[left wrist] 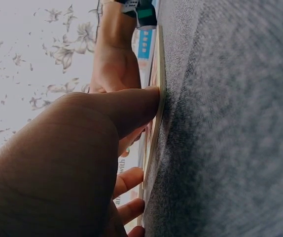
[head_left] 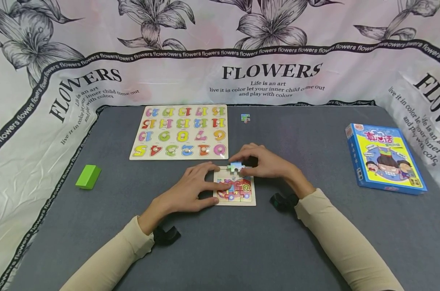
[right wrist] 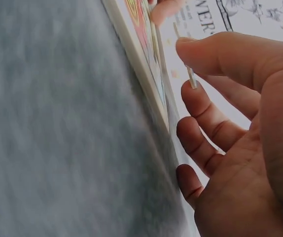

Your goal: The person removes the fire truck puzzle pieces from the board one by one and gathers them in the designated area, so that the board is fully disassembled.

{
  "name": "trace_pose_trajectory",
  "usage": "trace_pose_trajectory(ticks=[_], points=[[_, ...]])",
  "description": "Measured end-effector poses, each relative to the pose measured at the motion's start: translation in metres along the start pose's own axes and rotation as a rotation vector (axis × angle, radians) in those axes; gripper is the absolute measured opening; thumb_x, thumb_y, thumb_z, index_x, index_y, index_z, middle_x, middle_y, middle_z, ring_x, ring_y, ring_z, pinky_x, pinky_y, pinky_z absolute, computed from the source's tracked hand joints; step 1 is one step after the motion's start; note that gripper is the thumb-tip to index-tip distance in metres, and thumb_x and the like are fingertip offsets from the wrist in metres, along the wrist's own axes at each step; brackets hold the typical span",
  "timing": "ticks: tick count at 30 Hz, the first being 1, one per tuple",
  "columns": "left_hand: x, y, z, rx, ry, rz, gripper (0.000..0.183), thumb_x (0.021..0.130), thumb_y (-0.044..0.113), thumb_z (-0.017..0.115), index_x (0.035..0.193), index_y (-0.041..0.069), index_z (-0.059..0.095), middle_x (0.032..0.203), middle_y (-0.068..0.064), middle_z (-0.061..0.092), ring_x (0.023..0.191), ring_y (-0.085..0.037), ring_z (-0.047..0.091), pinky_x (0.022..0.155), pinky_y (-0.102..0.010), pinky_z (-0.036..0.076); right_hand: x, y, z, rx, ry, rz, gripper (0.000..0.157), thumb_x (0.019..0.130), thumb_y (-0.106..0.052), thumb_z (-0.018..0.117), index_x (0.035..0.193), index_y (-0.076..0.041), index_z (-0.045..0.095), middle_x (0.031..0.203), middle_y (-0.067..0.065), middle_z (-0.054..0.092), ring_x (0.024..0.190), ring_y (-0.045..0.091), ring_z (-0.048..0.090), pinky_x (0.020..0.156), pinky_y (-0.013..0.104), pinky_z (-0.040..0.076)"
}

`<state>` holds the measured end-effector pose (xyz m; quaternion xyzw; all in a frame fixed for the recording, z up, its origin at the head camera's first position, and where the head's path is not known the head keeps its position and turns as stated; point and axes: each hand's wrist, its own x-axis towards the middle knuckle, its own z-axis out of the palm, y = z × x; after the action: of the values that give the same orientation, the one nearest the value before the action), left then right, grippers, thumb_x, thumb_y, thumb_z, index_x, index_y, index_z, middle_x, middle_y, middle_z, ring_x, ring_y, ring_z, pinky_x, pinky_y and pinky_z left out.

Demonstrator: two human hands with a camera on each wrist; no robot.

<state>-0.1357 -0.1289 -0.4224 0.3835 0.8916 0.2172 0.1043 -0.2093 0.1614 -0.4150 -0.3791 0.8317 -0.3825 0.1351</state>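
Note:
A small wooden jigsaw board (head_left: 241,203) lies in the middle of the table, with red vehicle pieces (head_left: 238,190) fitted in its lower part. My left hand (head_left: 190,188) rests at its left side, index finger across the pieces. In the left wrist view the left thumb (left wrist: 139,106) presses at the board's edge. Over the board's far edge my right hand (head_left: 265,159) pinches a light blue jigsaw piece (head_left: 236,166) between thumb and finger. Seen edge-on in the right wrist view, that thin piece (right wrist: 192,78) is held above the board; the other fingers hang loosely.
Beyond the jigsaw lies a wooden number board (head_left: 176,158), upside down to me. One loose jigsaw piece (head_left: 245,117) is to its right. A green block (head_left: 88,177) stands far left, a blue and yellow box (head_left: 387,159) far right. A printed flower cloth (head_left: 183,76) borders the grey table.

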Motion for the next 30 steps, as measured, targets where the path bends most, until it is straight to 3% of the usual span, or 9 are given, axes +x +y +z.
trace_pose_trajectory(ticks=[4,8,18,30], points=[[0.001,0.001,0.000,0.011,-0.004,-0.012,0.049,0.097,0.044,0.065,0.144,0.046,0.054,0.159,-0.004,0.035,0.151,-0.028,0.025,0.118,-0.057,0.022,-0.002,0.006,-0.007,0.021,0.038,0.013,0.040,0.091,-0.016,0.076,0.130,-0.017,0.071,0.113,0.001,0.068,0.098,0.019,0.051,0.087,0.040,0.041],[0.000,0.001,0.001,0.014,0.001,-0.008,0.048,0.096,0.044,0.065,0.143,0.045,0.056,0.158,-0.004,0.036,0.150,-0.027,0.026,0.117,-0.056,0.023,-0.007,0.013,-0.015,0.042,0.090,0.033,0.039,0.091,-0.013,0.075,0.130,-0.015,0.071,0.112,0.004,0.067,0.098,0.021,0.051,0.086,0.040,0.043],[-0.002,0.000,0.003,0.015,0.017,0.007,0.047,0.096,0.043,0.066,0.142,0.045,0.057,0.157,-0.003,0.036,0.149,-0.026,0.027,0.116,-0.055,0.024,-0.018,0.042,-0.044,0.001,0.223,0.157,0.038,0.095,-0.010,0.070,0.132,-0.011,0.069,0.102,0.009,0.058,0.096,0.021,0.046,0.081,0.034,0.039],[-0.002,-0.001,0.004,0.009,0.044,0.032,0.046,0.097,0.042,0.066,0.142,0.044,0.058,0.158,-0.005,0.036,0.150,-0.026,0.027,0.117,-0.056,0.024,-0.005,0.068,-0.082,-0.108,0.288,0.269,0.039,0.097,-0.008,0.065,0.136,-0.007,0.066,0.121,0.019,0.060,0.100,0.027,0.045,0.085,0.043,0.037]])
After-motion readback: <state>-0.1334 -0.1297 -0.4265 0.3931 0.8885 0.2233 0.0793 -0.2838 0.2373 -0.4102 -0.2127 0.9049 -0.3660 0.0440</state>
